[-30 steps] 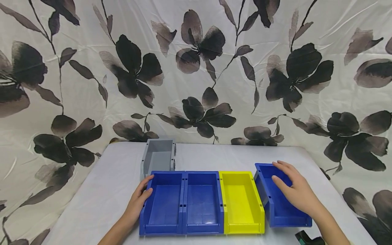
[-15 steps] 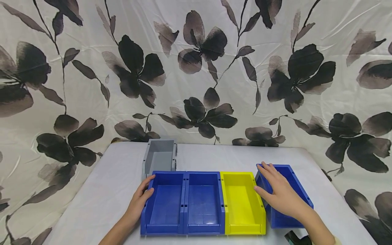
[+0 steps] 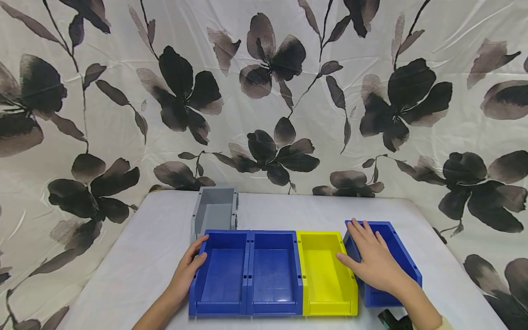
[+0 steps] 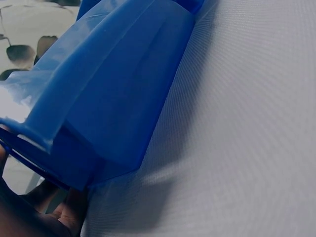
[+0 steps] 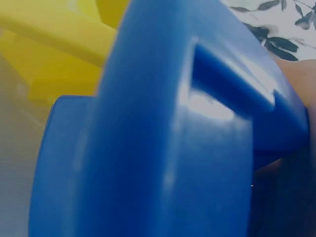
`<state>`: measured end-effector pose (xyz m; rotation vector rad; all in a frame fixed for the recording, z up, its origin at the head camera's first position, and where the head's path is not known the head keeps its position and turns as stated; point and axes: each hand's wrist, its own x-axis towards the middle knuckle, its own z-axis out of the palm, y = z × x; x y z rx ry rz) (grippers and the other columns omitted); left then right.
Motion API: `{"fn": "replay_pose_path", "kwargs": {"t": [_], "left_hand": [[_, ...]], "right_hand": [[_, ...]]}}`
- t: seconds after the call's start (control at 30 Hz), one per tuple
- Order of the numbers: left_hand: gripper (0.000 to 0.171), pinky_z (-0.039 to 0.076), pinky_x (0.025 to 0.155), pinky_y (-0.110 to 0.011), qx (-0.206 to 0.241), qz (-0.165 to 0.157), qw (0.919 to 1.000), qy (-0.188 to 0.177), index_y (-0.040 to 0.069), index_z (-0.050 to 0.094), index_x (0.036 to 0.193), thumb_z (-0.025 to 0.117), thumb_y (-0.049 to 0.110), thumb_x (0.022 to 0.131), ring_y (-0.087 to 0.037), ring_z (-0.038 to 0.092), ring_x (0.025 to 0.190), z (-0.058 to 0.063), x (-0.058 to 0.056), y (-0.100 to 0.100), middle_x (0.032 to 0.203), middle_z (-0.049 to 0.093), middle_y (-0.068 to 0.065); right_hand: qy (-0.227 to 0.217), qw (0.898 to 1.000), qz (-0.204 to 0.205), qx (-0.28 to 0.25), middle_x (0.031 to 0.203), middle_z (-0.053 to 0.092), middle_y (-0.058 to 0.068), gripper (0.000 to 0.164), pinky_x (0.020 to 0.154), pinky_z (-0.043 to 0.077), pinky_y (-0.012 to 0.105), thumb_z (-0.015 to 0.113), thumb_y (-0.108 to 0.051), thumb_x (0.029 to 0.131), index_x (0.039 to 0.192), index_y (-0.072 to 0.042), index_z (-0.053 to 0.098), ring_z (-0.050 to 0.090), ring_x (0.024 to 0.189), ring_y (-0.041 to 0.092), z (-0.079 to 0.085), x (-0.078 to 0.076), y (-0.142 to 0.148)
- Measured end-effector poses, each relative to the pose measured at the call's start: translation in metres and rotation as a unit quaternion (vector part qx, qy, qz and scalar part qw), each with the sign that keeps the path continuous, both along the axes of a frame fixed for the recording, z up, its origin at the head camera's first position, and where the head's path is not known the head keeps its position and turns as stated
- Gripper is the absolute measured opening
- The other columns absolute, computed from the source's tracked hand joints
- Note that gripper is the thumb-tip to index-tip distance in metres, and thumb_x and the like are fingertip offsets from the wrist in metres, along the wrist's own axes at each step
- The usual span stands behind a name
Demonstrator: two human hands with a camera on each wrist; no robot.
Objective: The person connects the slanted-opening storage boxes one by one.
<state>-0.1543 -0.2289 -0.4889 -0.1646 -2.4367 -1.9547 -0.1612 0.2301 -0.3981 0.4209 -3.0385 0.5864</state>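
Note:
A row of plastic storage bins stands at the front of the table: a left blue bin [image 3: 224, 268], a middle blue bin [image 3: 274, 268] and a yellow bin [image 3: 323, 270]. My left hand [image 3: 181, 275] grips the left blue bin's back left corner, thumb at the side rim; in the left wrist view its curled fingers [image 4: 73, 210] meet the bin's edge. A separate blue bin [image 3: 398, 247] stands at a slant right of the yellow one. Over its left wall lies my right hand [image 3: 375, 263], fingers spread and fairly straight, thumb over the yellow bin's right rim. Contact under this palm is hidden.
Behind the left blue bin stands a grey bin [image 3: 214, 211], partly covered by it. White cloth covers the table [image 3: 123, 256]. A floral curtain [image 3: 264, 114] hangs behind. A dark strap or device [image 3: 393, 319] shows beneath the right wrist.
My right hand has moved left from inside the right blue bin to over its left wall, thumb reaching the yellow bin. The left hand and the bins stay nearly in place.

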Motion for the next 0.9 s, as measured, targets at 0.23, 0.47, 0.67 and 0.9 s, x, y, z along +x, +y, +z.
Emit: {"fn": "replay_pose_path", "kwargs": {"t": [0.23, 0.47, 0.67, 0.9], "left_hand": [[0.046, 0.032, 0.097, -0.059, -0.001, 0.001, 1.0000, -0.002, 0.019, 0.035, 0.149, 0.043, 0.023, 0.104, -0.039, 0.035, 0.130, -0.0006, 0.0007, 0.0006, 0.147, 0.034, -0.022], [0.046, 0.032, 0.097, -0.057, -0.004, 0.005, 1.0000, -0.004, 0.019, 0.035, 0.149, 0.044, 0.023, 0.104, -0.038, 0.037, 0.128, 0.0001, -0.0001, 0.0016, 0.145, 0.037, -0.021], [0.046, 0.029, 0.098, -0.061, -0.006, 0.002, 1.0000, -0.005, 0.019, 0.035, 0.149, 0.043, 0.023, 0.104, -0.039, 0.032, 0.132, -0.0003, -0.0001, 0.0019, 0.149, 0.033, -0.022], [0.046, 0.016, 0.103, -0.067, 0.006, -0.002, 1.0000, -0.006, 0.019, 0.034, 0.149, 0.043, 0.021, 0.104, -0.041, 0.019, 0.139, 0.0004, -0.0009, 0.0010, 0.155, 0.024, -0.021]], "right_hand": [[-0.006, 1.000, -0.007, 0.006, 0.159, 0.014, 0.019, 0.102, 0.106, 0.003, 0.067, 0.047, -0.074, 0.085, 0.155, -0.006, 0.018, 0.001, 0.145, 0.040, -0.0028, -0.0003, -0.0011], [-0.005, 1.000, -0.011, 0.011, 0.159, 0.016, 0.019, 0.104, 0.103, 0.005, 0.070, 0.045, -0.077, 0.084, 0.155, -0.006, 0.018, 0.004, 0.144, 0.043, -0.0032, 0.0006, -0.0033], [-0.007, 1.000, -0.017, 0.017, 0.159, 0.015, 0.018, 0.104, 0.103, 0.005, 0.071, 0.045, -0.076, 0.084, 0.155, -0.005, 0.018, 0.004, 0.143, 0.045, -0.0061, 0.0003, -0.0048], [-0.004, 1.000, -0.024, 0.016, 0.159, 0.013, 0.018, 0.103, 0.104, 0.005, 0.070, 0.049, -0.074, 0.085, 0.154, -0.004, 0.019, 0.003, 0.143, 0.045, -0.0088, 0.0001, -0.0090]]}}
